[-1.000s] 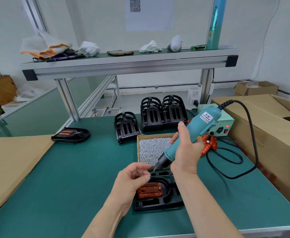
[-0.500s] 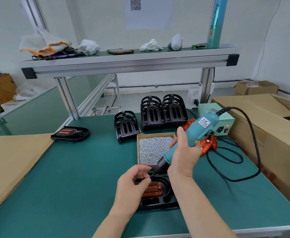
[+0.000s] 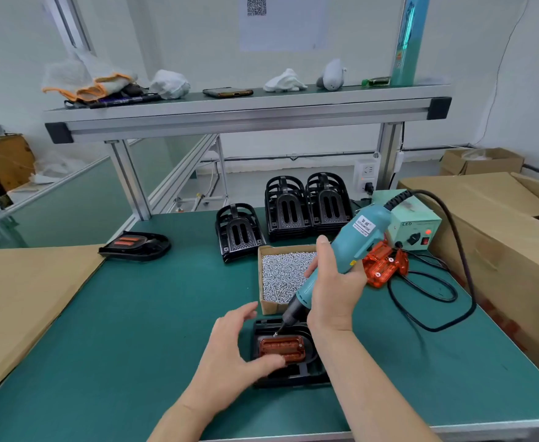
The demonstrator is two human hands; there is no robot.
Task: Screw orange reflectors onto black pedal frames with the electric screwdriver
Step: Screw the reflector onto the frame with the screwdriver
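Note:
A black pedal frame (image 3: 309, 370) lies flat on the green mat near the front edge, with an orange reflector (image 3: 281, 348) seated in it. My right hand (image 3: 333, 291) grips the teal electric screwdriver (image 3: 346, 247), tilted, its bit touching the reflector's upper left corner. My left hand (image 3: 233, 349) holds the frame's left side, thumb pressing the reflector's lower edge, fingers spread above. A cardboard box of small silver screws (image 3: 285, 274) sits just behind the frame. Loose orange reflectors (image 3: 384, 264) lie to the right of the box.
Three stacks of black pedal frames (image 3: 306, 207) stand at the back. A finished pedal (image 3: 135, 246) lies at the left. The screwdriver's power supply (image 3: 416, 228) and black cable (image 3: 437, 295) are at right. Cardboard sheets flank the bench on both sides.
The screwdriver has come down and its bit now touches the reflector's corner. My left hand let go of the screw at the tip and moved down to hold the frame.

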